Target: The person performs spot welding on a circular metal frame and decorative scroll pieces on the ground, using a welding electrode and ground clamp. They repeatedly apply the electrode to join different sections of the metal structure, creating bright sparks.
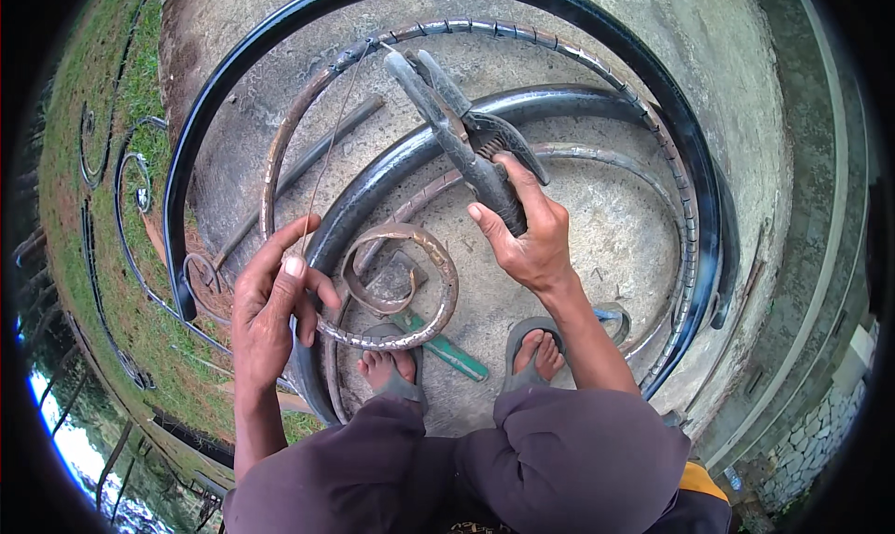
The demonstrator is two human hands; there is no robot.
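The thin rod [333,144] rose from the left hand [268,296], the nearer one, its long axis slanting away toward the nose of the dark spring clamp [455,143]; whether they touched was hard to tell. Left thumb and forefinger pinched its near end, while the right hand [538,240] gripped the clamp's handle.
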